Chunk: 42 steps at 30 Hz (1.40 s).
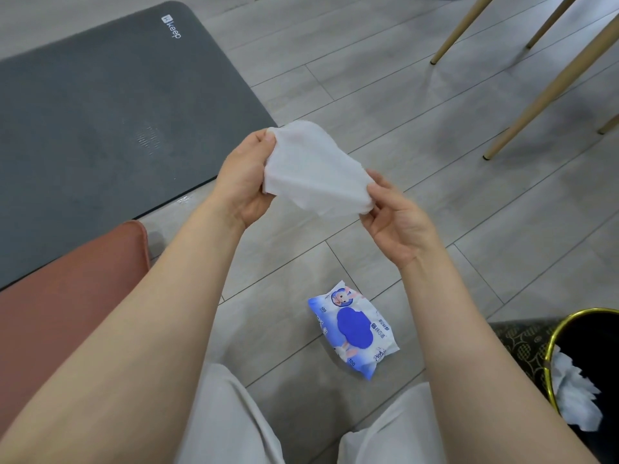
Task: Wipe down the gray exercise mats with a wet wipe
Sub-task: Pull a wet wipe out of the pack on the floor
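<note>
A white wet wipe [311, 169] is stretched in the air between both hands. My left hand [244, 182] pinches its upper left corner, and my right hand [395, 222] pinches its lower right edge. A dark gray exercise mat [100, 112] with a white "keep" logo lies on the floor at the upper left, to the left of the hands. A faint wet streak shows on its surface near the middle.
A blue and white pack of wipes [353, 329] lies on the gray wood floor below my hands. A gold-rimmed black bin [566, 324] with used wipes stands at the lower right. A pink mat [67, 313] lies at the left. Tan chair legs [549, 85] slant at the upper right.
</note>
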Available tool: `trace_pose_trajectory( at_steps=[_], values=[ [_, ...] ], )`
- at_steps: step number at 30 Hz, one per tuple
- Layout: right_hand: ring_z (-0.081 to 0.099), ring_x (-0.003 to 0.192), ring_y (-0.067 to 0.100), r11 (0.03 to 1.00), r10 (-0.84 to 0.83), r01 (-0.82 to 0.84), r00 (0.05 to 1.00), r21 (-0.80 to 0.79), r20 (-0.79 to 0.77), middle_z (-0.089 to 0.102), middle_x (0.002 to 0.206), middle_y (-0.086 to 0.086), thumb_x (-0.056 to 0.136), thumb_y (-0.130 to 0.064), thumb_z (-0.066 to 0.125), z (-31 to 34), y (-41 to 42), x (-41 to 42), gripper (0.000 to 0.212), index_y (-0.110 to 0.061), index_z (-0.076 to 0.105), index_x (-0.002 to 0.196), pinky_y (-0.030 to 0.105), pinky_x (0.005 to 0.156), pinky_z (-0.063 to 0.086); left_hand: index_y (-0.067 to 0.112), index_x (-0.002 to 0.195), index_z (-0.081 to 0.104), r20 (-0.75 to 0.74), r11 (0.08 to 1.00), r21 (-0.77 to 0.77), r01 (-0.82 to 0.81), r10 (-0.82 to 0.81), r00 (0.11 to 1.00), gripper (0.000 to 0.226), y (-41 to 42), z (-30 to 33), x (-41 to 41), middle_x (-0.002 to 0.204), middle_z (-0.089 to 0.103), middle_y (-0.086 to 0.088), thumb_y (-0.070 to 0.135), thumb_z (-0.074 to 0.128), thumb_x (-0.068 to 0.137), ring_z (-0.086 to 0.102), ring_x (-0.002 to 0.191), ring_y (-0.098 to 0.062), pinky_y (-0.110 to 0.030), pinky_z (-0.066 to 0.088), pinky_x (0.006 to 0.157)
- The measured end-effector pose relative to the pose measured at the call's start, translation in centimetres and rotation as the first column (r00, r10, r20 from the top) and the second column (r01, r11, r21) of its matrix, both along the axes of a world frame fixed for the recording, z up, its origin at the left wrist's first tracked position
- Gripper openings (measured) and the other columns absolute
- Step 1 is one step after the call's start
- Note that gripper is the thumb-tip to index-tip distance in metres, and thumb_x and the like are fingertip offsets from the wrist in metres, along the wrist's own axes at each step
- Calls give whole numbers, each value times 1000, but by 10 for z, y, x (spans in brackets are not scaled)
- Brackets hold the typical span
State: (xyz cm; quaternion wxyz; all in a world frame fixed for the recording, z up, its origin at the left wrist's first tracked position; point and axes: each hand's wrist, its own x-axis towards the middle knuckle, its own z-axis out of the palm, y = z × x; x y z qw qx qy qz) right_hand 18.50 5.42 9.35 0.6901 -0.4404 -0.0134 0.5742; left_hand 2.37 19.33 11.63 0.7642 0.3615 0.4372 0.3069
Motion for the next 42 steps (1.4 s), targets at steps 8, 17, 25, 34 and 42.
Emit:
trace_pose_trajectory(
  at_steps=[8,17,25,34,42],
  values=[
    [57,73,18,808,207,131,850,-574,485,59,93,4,84,-7,58,-61,-3,-10,39,-14,47,122,30,69,51,20,101,51,-618,907,371,199,81,782,14,-12,-33,1,85,55,8,25,38,101,47,70,-12,-27,37,57],
    [58,102,28,238,971,-52,-12,-970,239,57,114,12,89,-6,48,-156,-74,-58,24,-7,54,112,28,73,43,24,116,50,-942,487,240,840,-94,323,36,-51,-111,-9,106,62,3,3,36,91,58,86,-30,-37,46,70],
    [46,116,19,281,943,132,-222,-951,248,40,130,7,90,-16,55,-215,-130,-83,45,-6,37,129,23,81,43,20,138,52,-981,309,-92,947,-189,-33,49,-99,-182,-3,144,47,-1,2,52,92,54,124,-27,-38,45,100],
    [54,83,26,560,826,-49,-43,-827,562,56,92,1,97,-26,42,-219,-154,-55,20,-11,56,101,33,66,41,18,147,34,-964,132,-139,981,-245,-104,59,-172,-228,-5,157,27,7,34,57,96,40,125,-26,-35,41,85],
    [56,71,30,512,773,295,251,-807,582,60,81,8,94,-18,43,-210,-136,-19,15,-18,45,109,32,57,41,20,141,43,-977,98,-143,985,-175,-125,53,-177,-237,-3,148,40,6,41,56,94,36,127,-25,-36,34,95]
  ],
)
